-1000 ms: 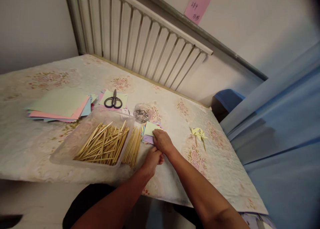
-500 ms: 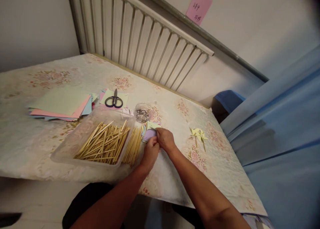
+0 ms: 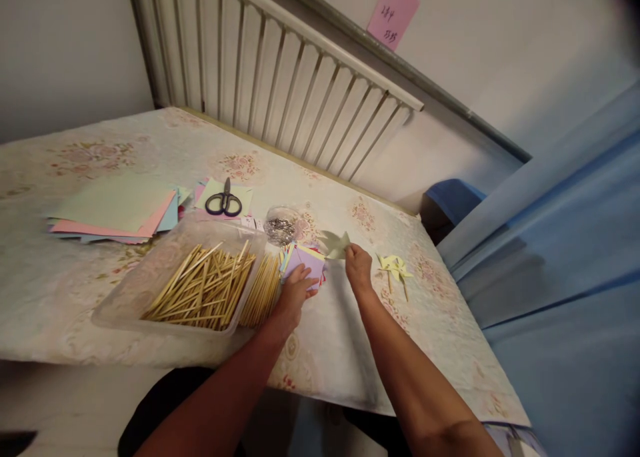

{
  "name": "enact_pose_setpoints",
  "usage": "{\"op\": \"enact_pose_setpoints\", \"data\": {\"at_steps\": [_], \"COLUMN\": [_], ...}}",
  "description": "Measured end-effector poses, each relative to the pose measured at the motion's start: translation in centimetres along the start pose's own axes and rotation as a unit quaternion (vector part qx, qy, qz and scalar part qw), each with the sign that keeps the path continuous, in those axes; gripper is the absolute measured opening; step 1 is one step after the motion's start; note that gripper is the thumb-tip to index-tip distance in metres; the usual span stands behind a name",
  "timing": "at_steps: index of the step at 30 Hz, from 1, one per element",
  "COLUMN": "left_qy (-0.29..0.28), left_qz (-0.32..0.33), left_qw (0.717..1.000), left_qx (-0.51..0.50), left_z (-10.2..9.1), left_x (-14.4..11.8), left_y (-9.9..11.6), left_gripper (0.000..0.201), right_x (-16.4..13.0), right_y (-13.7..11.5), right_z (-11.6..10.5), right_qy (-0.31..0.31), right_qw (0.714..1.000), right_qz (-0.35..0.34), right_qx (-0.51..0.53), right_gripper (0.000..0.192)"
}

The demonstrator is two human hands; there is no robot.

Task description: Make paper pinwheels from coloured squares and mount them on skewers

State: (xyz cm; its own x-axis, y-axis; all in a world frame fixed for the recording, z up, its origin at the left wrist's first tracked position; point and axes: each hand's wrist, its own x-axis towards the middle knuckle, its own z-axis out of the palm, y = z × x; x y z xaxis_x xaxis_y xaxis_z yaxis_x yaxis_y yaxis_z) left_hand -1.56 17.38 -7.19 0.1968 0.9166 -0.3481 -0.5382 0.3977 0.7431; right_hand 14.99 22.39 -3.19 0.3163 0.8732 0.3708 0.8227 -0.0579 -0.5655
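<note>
- Right hand [image 3: 358,266] pinches a pale green cut paper piece [image 3: 334,244], lifted above the table [image 3: 75,290] middle.
- Left hand [image 3: 293,296] fingers press flat on the small paper stack [image 3: 309,264], beside the stick tray [image 3: 150,277].

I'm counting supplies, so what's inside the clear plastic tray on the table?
The clear plastic tray holds a loose heap of thin wooden sticks. Whatever lies beneath the heap is covered.

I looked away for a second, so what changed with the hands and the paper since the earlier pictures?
The right hand lifted a pale green cut paper piece off the small paper stack, moving right. The left hand now rests on that stack. Sticks tray, scissors stayed put.
</note>
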Motion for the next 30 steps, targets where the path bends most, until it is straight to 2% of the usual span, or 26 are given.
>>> {"op": "enact_pose_setpoints", "data": {"at_steps": [3, 6, 8, 12, 16, 20, 24, 27, 30], "left_qy": [-0.006, -0.023, -0.05, -0.106, -0.144, -0.186, -0.23, -0.236, -0.21], "left_qz": [0.006, 0.007, 0.001, -0.006, -0.028, -0.009, 0.006, -0.025, -0.056], "left_qw": [1.0, 0.998, 0.996, 0.992, 0.989, 0.982, 0.972, 0.971, 0.976], "left_qx": [0.026, 0.058, 0.072, 0.065, 0.014, -0.015, -0.042, -0.033, -0.007], "left_z": [0.0, 0.1, 0.2, 0.2, 0.3, 0.5, 0.9, 0.9, 0.7], "left_x": [0.1, -0.1, -0.4, -1.0, -1.2, -1.3, -1.4, -1.3, -1.1], "left_y": [-0.3, -0.5, -0.5, -0.5, -0.5, -0.3, -0.2, -0.5, -0.9], "left_gripper": [0.055, 0.044, 0.045, 0.048, 0.043, 0.042, 0.046, 0.049, 0.05], "right_x": [-0.2, -1.5, -2.8, -5.7, -8.1, -9.4, -10.0, -10.3, -10.5], "right_y": [1.3, 1.9, 2.0, 1.6, 0.9, 0.3, 0.2, 0.4, 0.5], "right_z": [-1.1, -2.1, -2.7, -3.8, -4.6, -5.2, -5.6, -5.5, -5.2], "right_qy": [0.014, 0.006, -0.004, -0.036, -0.088, -0.137, -0.157, -0.162, -0.169], "right_qw": [0.987, 0.935, 0.902, 0.861, 0.828, 0.818, 0.822, 0.837, 0.85], "right_qz": [0.093, 0.192, 0.235, 0.279, 0.294, 0.285, 0.276, 0.267, 0.254], "right_qx": [0.133, 0.299, 0.362, 0.424, 0.469, 0.48, 0.472, 0.45, 0.43], "right_gripper": [0.027, 0.019, 0.017, 0.023, 0.024, 0.026, 0.028, 0.026, 0.025]}}
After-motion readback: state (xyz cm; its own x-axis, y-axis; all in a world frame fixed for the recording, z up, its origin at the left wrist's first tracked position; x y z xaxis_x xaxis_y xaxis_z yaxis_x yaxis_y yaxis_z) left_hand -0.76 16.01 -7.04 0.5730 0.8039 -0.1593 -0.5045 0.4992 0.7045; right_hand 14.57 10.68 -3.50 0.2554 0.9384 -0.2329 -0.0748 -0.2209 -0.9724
